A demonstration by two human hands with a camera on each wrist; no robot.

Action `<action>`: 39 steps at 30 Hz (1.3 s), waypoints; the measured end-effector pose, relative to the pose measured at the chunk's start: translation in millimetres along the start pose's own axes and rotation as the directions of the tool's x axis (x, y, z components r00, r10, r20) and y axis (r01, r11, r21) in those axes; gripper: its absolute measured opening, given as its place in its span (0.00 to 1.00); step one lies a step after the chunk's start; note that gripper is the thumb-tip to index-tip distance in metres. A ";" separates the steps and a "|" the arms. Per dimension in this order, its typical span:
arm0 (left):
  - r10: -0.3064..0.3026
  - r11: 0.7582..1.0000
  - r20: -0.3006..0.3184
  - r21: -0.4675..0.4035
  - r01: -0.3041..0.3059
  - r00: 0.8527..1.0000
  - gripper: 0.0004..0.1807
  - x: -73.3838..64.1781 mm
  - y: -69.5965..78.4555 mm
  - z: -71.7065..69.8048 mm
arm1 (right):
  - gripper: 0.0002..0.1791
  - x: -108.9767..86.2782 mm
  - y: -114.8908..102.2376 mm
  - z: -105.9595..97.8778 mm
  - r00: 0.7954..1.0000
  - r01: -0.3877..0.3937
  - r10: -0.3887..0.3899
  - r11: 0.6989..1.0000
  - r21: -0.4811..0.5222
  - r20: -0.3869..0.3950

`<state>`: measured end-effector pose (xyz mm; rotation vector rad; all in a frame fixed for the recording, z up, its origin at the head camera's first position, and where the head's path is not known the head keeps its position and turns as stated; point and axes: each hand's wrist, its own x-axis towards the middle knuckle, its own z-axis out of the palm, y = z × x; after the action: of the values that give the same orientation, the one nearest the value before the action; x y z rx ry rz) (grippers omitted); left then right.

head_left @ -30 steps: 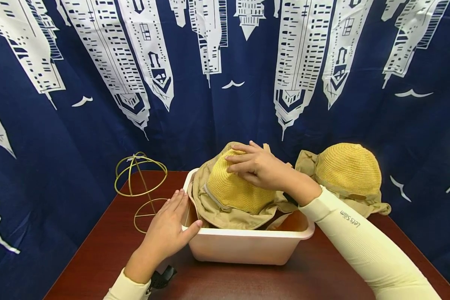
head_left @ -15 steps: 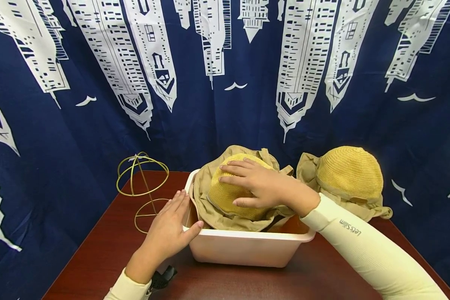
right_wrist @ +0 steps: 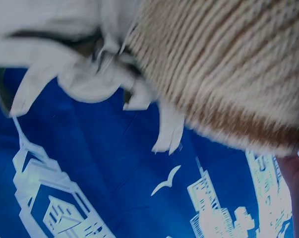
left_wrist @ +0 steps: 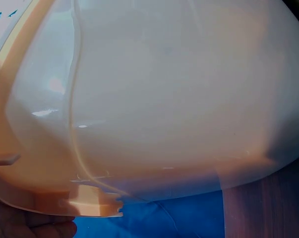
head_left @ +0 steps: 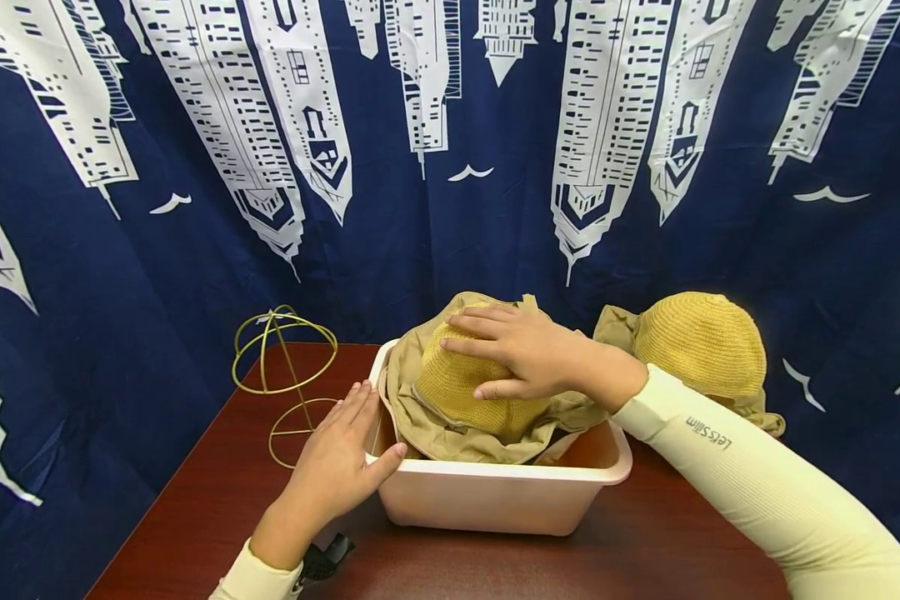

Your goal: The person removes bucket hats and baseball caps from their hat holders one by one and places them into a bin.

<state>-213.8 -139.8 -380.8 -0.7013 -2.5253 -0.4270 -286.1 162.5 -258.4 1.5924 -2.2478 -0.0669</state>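
A yellow woven hat with a wide beige cloth brim sits crown up in a pale pink plastic tub. My right hand lies over its crown, fingers spread and nearly straight, hiding the crown's right side. Ribbed weave of this hat and loose brim cloth fill the top of the right wrist view. At the tub's left rim my left hand rests with straight fingers against the outside. The left wrist view is mostly the tub's wall, with a few fingertips at the lower left corner.
A second yellow and beige hat stands on the table's right, partly behind the right arm. Left of the tub is a gold wire hat stand. A navy curtain with white buildings hangs behind the reddish-brown table.
My right hand first came down lower on the hat's crown, which sank, then rose slightly; its fingers are flatter than a second ago. The left hand has stayed at the tub's rim.
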 end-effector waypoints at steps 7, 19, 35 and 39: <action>0.008 1.000 -0.012 0.005 -0.007 1.000 0.46 2.8 0.9 -0.9 | 0.40 -5.0 32.1 -16.4 0.999 -0.021 0.022 0.999 0.034 -0.028; 0.013 1.000 0.003 0.024 -0.013 1.000 0.46 1.6 -0.3 -4.4 | 0.43 0.9 46.8 3.8 0.993 -0.055 0.040 0.988 0.147 0.109; 0.016 1.000 -0.011 0.018 -0.016 1.000 0.45 -1.6 -0.5 -2.9 | 0.50 8.1 19.6 38.9 0.991 0.046 -0.062 0.990 0.135 0.120; 0.015 1.000 -0.010 0.012 -0.015 1.000 0.45 -0.6 -0.1 -1.0 | 0.47 10.5 13.3 47.5 0.985 0.062 -0.072 0.996 0.070 0.154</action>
<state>-213.0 -140.6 -380.3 -0.7117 -2.5092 -0.4086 -316.9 149.0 -296.0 1.7533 -2.3344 -0.1425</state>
